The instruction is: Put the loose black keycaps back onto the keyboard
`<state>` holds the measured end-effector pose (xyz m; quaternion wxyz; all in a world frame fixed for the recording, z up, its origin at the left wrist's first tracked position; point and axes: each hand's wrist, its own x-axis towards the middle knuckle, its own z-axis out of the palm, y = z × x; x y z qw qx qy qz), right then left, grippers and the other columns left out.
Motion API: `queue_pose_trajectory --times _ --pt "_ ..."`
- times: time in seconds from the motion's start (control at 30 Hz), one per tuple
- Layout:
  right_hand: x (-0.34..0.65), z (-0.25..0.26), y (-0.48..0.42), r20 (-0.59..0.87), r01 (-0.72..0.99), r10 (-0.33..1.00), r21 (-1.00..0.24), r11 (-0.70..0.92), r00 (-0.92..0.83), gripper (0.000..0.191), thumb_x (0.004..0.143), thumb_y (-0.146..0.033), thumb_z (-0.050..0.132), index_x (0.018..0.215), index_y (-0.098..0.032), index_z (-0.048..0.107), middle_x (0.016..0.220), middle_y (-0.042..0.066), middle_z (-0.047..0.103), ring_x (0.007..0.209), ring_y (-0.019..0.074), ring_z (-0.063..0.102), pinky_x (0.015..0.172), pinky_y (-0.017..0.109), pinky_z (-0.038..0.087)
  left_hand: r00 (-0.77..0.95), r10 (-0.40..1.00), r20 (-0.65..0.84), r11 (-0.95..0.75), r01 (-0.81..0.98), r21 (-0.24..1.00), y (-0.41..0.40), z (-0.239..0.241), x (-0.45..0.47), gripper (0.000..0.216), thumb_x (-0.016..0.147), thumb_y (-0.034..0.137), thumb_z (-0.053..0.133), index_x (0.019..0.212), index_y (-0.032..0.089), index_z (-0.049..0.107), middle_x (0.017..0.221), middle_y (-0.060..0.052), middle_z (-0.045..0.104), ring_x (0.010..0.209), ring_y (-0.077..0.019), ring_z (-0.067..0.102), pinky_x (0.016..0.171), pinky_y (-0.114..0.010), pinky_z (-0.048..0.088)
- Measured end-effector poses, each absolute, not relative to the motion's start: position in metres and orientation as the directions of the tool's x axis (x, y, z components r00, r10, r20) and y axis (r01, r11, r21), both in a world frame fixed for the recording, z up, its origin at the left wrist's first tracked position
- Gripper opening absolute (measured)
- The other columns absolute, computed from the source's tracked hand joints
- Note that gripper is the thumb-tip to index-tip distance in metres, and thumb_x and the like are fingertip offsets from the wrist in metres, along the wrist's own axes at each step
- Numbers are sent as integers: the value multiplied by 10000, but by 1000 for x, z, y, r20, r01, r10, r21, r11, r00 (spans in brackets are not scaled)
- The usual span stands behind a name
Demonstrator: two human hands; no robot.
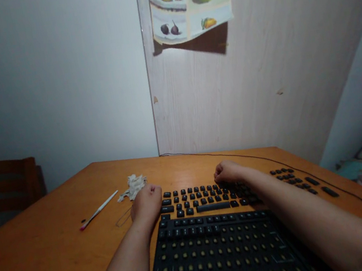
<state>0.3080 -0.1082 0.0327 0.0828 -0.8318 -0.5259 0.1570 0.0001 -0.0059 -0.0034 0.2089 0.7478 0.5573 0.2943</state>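
Note:
A black keyboard (pixel 218 254) lies in front of me, most of its key sockets bare, with keycaps seated along its top rows at the left. Beyond it, loose black keycaps (pixel 193 197) are laid out in rows on the table, along with a long space bar (pixel 213 206). My left hand (pixel 147 202) is closed in a fist at the left end of these rows, beside a crumpled cloth (pixel 134 186). Over the far right part of the rows, my right hand (pixel 229 172) has its fingers pinched together. Whatever either hand holds is hidden.
A white stick with a pink end (pixel 99 210) and a bent wire loop (pixel 124 216) lie on the left of the table. More keycaps (pixel 290 177) sit to the right, near a black cable (pixel 257 156). A wooden chair (pixel 1 184) stands at the left.

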Motion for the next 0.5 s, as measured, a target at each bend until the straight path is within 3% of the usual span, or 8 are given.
queue_pose_trajectory --times 0.1,0.2,0.5 --pt "307 35 -110 -111 843 907 -337 -420 407 148 744 -287 763 811 -156 745 742 42 718 694 162 653 616 244 468 208 954 215 -298 715 633 -5 -4 0 298 835 452 443 729 261 645 746 -11 684 689 -211 591 550 -290 310" --pt "304 42 -116 -57 844 918 -374 -385 393 121 665 -267 768 722 -160 757 635 37 703 594 143 619 534 224 397 208 953 218 -300 715 632 -5 -4 1 289 832 439 450 716 255 640 741 -13 681 690 -207 591 552 -288 312" --pt "267 79 -169 58 896 978 -414 -161 203 157 773 -274 646 759 -160 753 655 19 689 592 131 567 560 242 380 188 959 213 -282 724 629 -6 -3 2 297 823 450 460 721 250 655 746 -14 686 672 -197 584 542 -282 299"
